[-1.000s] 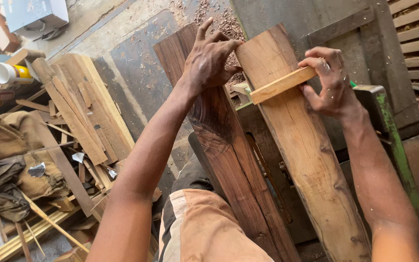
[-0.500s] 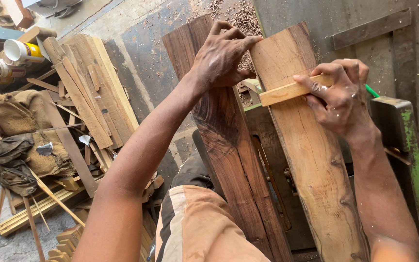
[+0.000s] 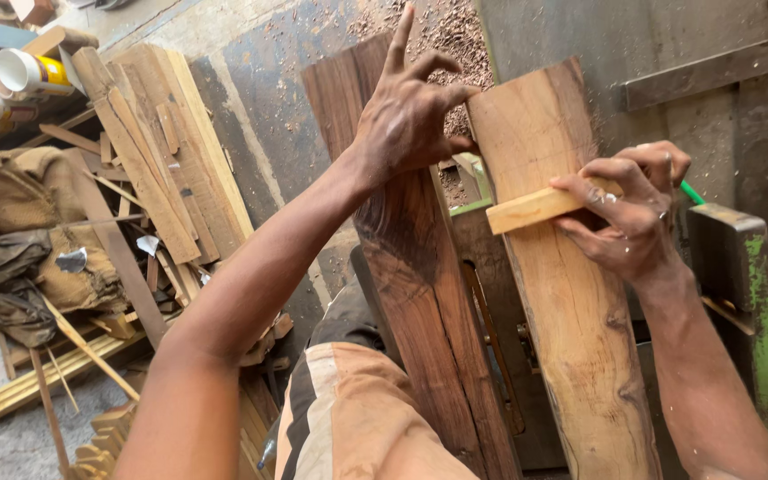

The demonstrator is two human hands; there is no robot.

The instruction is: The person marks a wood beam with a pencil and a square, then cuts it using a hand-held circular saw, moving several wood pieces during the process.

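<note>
On the grey machine tabletop, two long planks lie side by side and run away from the person. The left hand rests on the far part of the dark plank, with the thumb and some fingertips reaching across to the edge of the pale plank. The fingers are spread and not closed on anything; it looks like a pressing hold, probably to keep the two planks from sliding apart or turning. One finger points up freely.

The right hand is closed around a short light wooden strip, which lies across the pale plank, almost square to its length. The strip touches the surface of the plank, and its free end reaches to the left edge, so I judge it is held as a straight guide or a gauge against the wood. Something green shows just behind this hand; whether the hand also holds it, I cannot tell.

Sawdust and shavings lie on the tabletop beyond the planks. A green metal part of the machine stands at the right, beside the wrist. Far left, on the floor, a heap of offcut boards leans together, with cloth sacks and some round tins near it, well apart from the work.
</note>
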